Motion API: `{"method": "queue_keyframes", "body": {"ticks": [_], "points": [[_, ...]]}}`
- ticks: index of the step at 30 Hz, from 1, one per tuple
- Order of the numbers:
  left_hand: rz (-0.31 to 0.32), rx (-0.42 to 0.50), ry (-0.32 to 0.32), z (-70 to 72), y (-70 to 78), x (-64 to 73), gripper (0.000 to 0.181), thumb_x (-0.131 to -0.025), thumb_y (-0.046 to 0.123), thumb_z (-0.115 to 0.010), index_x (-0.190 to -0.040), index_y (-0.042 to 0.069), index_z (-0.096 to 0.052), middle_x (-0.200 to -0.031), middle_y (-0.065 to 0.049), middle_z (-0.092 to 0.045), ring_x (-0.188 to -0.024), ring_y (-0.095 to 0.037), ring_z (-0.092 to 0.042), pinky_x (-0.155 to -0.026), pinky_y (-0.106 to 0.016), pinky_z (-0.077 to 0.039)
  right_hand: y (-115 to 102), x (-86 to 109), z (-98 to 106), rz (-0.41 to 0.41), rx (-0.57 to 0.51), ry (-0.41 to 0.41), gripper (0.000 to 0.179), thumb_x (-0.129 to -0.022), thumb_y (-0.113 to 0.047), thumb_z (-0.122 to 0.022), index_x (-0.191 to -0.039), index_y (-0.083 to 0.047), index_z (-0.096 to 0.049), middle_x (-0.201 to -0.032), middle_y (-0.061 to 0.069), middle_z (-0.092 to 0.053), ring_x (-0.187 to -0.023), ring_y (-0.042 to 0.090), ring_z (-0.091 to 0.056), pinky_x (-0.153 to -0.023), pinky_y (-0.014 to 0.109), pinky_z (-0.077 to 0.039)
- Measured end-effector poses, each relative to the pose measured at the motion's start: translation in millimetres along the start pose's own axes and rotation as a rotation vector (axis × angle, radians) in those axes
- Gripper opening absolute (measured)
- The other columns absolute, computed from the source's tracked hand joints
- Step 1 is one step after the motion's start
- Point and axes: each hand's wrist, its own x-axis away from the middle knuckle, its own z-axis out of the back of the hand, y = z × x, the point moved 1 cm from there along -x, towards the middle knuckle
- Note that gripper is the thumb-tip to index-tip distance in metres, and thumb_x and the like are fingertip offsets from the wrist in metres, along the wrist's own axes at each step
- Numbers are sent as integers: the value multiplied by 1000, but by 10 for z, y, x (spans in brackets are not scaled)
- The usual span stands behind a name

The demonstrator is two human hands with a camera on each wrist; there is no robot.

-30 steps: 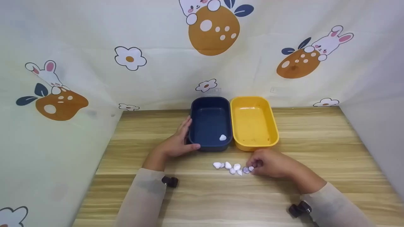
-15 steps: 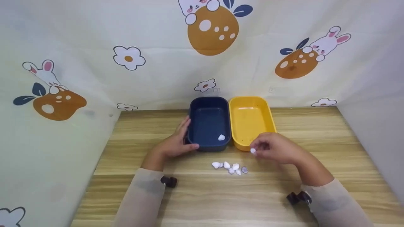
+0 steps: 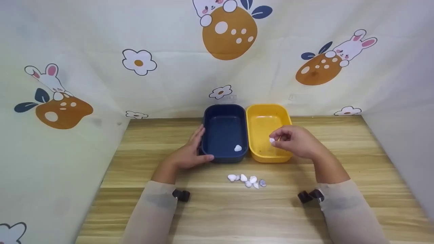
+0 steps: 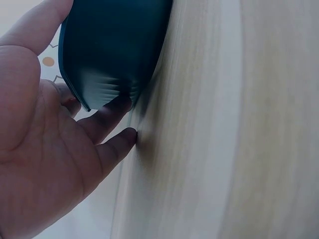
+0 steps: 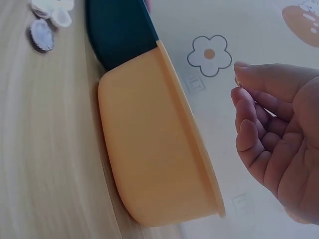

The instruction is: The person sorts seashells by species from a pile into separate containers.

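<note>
My right hand point(image 3: 298, 140) pinches a small white seashell point(image 3: 272, 140) between thumb and fingertips above the yellow bin point(image 3: 252, 144). In the right wrist view, only a sliver of that shell shows at the fingertips. My left hand point(image 3: 188, 154) rests against the dark blue bin point(image 3: 225, 134): fairly straight fingers touch its left side, and the thumb lies at its front rim. One white seashell point(image 3: 238, 148) lies inside the blue bin, near its front right corner. Several white and greyish seashells point(image 3: 243, 177) lie loosely in a row on the table in front of the bins.
Both bins stand side by side on the wood-grain table point(image 3: 223, 213), close to the patterned cloth point(image 3: 169, 84) behind. Cloth also rises along the left and right sides. Dark wrist camera mounts point(image 3: 181, 195) protrude from both sleeves.
My right hand has picked a seashell from the right end of the row. It has carried it up and away from me, over the yellow bin. The left hand stays in place.
</note>
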Motion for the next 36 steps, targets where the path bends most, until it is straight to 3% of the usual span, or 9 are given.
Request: {"method": "queue_keyframes", "body": {"ticks": [14, 26, 36], "points": [[13, -15, 5, 2, 9, 6, 122, -91, 63, -77, -174, 17, -1, -183, -1, 11, -170, -34, 0, -135, -60, -17, 135, -112, 35, -75, -51, 25, 27, -96, -33, -83, -115, -15, -78, -102, 8, -70, -95, 25, -61, -80, 21, -55], [5, -25, -4, -3, -5, 1, 120, -93, 60, -77, -174, 16, -1, -183, -4, 11, -170, -33, 1, -135, -59, -18, 104, -97, -7, -1, -32, 44, 22, -94, -24, -84, -112, -14, -79, -95, 5, -71, -89, 23, -63, -74, 20, -54], [22, -25, -4, -5, -1, 7, 121, -91, 63, -77, -174, 20, 0, -182, 2, 13, -170, -33, -2, -134, -60, -20, 36, -40, -58, 40, -48, 13, 22, -94, -27, -85, -112, -15, -80, -93, 4, -72, -87, 21, -63, -73, 20, -54]]}}
